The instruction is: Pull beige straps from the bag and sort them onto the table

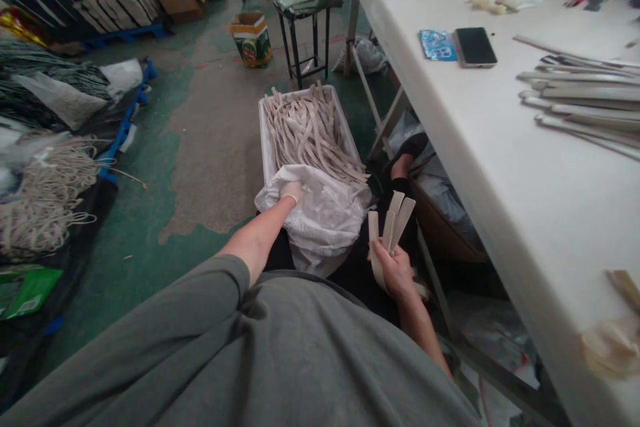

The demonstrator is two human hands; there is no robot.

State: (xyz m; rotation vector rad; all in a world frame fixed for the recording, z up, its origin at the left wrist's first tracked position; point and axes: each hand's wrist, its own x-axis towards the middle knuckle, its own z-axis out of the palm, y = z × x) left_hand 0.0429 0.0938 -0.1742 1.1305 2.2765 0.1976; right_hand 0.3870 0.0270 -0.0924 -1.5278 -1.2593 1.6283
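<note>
Head view, one moment, contents as seen. Left hand point(291, 192): reaches forward into a white plastic bag point(320, 220) that drapes over the near end of a white crate point(265, 140); its fingers are buried in the folds of the bag, so whether they are open or closed cannot be told. Right hand point(395, 267): fingers closed around a few flat beige strips point(393, 220), which fan upward from the fist, just right of the bag and apart from it. Crate: stands on the floor directly ahead of the person, filled with a loose heap of strips of the same kind point(310, 130); its right wall lies near the table legs. Table point(450, 120): white, its long edge runs diagonally down the right side, overhanging the right hand's space. On the table: a dark phone point(475, 47), a blue packet point(437, 45) just beside it, and a row of long pale strips point(585, 100) further right. Floor point(210, 147): green, worn bare in a broad patch left of the crate, open there. Left border: bundles of cord point(45, 193) on a dark sheet. Beyond the crate: a black metal stand point(305, 27) and a cardboard box point(251, 37).
</note>
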